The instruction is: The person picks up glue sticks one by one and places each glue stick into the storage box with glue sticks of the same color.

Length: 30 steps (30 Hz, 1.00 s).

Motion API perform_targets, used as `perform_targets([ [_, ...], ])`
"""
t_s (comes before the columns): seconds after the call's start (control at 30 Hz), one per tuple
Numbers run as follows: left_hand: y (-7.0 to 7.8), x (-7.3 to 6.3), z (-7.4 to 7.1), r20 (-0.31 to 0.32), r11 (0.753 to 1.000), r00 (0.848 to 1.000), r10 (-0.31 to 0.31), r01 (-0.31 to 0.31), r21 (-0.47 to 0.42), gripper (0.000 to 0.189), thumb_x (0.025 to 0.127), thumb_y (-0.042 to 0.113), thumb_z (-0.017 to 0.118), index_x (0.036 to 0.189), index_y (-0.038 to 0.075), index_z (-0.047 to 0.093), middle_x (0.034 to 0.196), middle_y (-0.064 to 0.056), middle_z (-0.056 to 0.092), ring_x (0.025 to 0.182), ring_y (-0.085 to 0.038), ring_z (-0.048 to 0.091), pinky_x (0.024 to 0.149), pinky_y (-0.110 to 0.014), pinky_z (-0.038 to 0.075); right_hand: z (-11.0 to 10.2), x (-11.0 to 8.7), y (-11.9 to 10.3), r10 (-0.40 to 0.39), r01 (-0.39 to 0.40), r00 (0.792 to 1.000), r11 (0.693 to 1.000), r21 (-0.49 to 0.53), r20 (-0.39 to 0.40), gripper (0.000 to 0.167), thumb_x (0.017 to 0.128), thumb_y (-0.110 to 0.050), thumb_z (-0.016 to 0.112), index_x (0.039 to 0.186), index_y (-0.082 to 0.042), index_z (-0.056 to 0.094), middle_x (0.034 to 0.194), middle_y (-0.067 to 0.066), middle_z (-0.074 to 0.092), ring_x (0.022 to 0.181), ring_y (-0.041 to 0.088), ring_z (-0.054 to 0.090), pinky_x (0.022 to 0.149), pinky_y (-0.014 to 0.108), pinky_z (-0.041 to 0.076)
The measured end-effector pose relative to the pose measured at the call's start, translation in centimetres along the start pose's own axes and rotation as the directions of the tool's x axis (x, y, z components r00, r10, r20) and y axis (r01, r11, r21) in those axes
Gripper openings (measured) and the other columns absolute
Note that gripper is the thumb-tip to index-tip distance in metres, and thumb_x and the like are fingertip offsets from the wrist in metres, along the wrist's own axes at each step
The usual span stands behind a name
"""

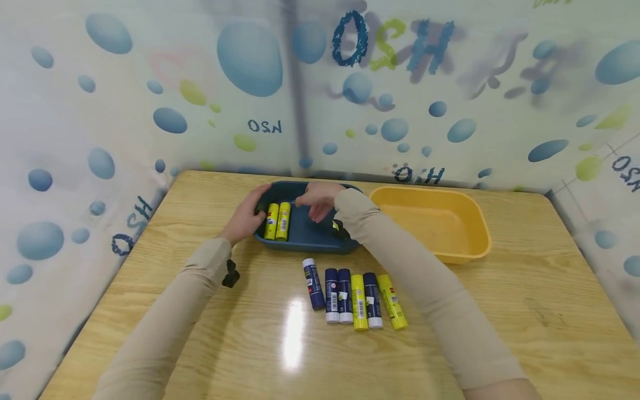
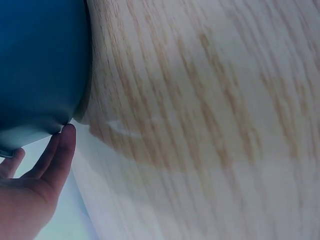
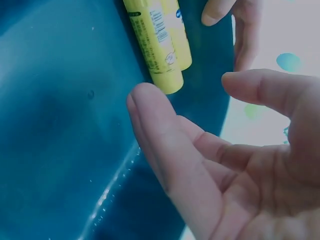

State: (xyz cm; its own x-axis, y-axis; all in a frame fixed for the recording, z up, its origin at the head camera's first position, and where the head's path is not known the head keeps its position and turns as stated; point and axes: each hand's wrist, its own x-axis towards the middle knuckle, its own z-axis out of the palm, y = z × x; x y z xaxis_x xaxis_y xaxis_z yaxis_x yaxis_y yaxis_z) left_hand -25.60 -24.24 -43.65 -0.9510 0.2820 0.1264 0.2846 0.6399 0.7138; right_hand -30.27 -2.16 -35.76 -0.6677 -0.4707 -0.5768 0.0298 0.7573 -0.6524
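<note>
A dark blue plastic bin [image 1: 305,230] stands at the back of the table. My left hand [image 1: 244,218] grips its left end, thumb over the rim and fingers on the outer wall; the left wrist view shows those fingers [image 2: 62,152] against the outside. Inside, at the left, two yellow glue sticks [image 1: 277,221] lie side by side. Above the bin's floor hovers my right hand [image 1: 321,197], holding nothing, its fingers loosely extended near the glue sticks [image 3: 156,47] in the right wrist view. Something yellow beside the right wrist is mostly hidden.
In front of the bin, several glue sticks lie in a rough row, navy ones [image 1: 332,294] and yellow ones [image 1: 359,303]. An orange-yellow bin [image 1: 435,225] stands to the right of the blue one. A patterned curtain [image 1: 320,111] hangs behind the wooden table [image 1: 240,333].
</note>
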Motion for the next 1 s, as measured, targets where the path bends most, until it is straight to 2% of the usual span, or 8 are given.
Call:
perform_targets([
  [0.23,0.1,0.0,0.1,0.000,1.000,1.000,0.011,-0.011,0.002,0.067,0.086,-0.014,0.046,0.149,-0.004,0.027,0.152,-0.026,0.025,0.140,-0.040,0.021,0.112,-0.051,0.016,-0.3,-2.2,-0.1,-0.024,0.026,1.000,0.991,-0.132,0.016,0.045,0.100,-0.028,0.052,0.131,0.003,0.050,0.109,0.022,0.064,0.088,0.026,0.067,0.070,0.029,0.056],
  [0.43,-0.1,0.1,0.0,0.008,1.000,1.000,0.000,0.000,-0.012,0.066,0.087,-0.013,0.045,0.150,-0.003,0.026,0.152,-0.026,0.024,0.140,-0.040,0.020,0.112,-0.053,0.018,0.0,-5.4,-0.5,-0.065,0.068,0.998,0.957,-0.282,0.020,0.034,0.099,-0.031,0.052,0.119,-0.003,0.057,0.109,0.019,0.064,0.092,0.028,0.066,0.070,0.027,0.054],
  [0.63,-0.1,0.0,-0.4,0.016,1.000,1.000,-0.014,0.014,-0.014,0.066,0.088,-0.013,0.045,0.150,-0.003,0.025,0.152,-0.026,0.024,0.140,-0.041,0.020,0.111,-0.053,0.018,0.9,-8.0,-0.8,-0.124,0.123,0.992,0.889,-0.440,0.025,0.025,0.098,-0.032,0.054,0.104,-0.009,0.061,0.101,0.014,0.066,0.084,0.025,0.064,0.074,0.032,0.053],
  [0.77,-0.1,-0.1,-0.4,0.023,1.000,0.999,-0.022,0.023,-0.014,0.066,0.089,-0.012,0.045,0.151,-0.003,0.024,0.153,-0.025,0.023,0.140,-0.040,0.020,0.111,-0.053,0.018,1.8,-9.4,-0.7,-0.177,0.184,0.982,0.824,-0.536,0.064,0.022,0.097,-0.032,0.056,0.101,-0.012,0.062,0.080,0.004,0.063,0.066,0.017,0.055,0.065,0.030,0.046],
  [0.9,-0.1,-0.1,-0.3,0.019,1.000,1.000,-0.019,0.019,-0.010,0.066,0.089,-0.012,0.045,0.151,-0.002,0.025,0.153,-0.025,0.023,0.140,-0.040,0.020,0.111,-0.052,0.018,2.6,-10.6,0.1,-0.221,0.233,0.971,0.763,-0.603,0.095,0.020,0.096,-0.032,0.058,0.100,-0.014,0.064,0.072,-0.004,0.054,0.061,0.012,0.046,0.058,0.026,0.036],
  [1.0,0.0,0.0,-0.2,0.017,1.000,1.000,-0.013,0.013,-0.008,0.066,0.089,-0.012,0.045,0.151,-0.002,0.025,0.153,-0.025,0.024,0.140,-0.039,0.020,0.111,-0.052,0.018,3.0,-11.3,1.2,-0.228,0.239,0.969,0.750,-0.617,0.098,0.017,0.095,-0.031,0.060,0.096,-0.015,0.064,0.071,-0.004,0.054,0.060,0.012,0.046,0.056,0.025,0.035],
])
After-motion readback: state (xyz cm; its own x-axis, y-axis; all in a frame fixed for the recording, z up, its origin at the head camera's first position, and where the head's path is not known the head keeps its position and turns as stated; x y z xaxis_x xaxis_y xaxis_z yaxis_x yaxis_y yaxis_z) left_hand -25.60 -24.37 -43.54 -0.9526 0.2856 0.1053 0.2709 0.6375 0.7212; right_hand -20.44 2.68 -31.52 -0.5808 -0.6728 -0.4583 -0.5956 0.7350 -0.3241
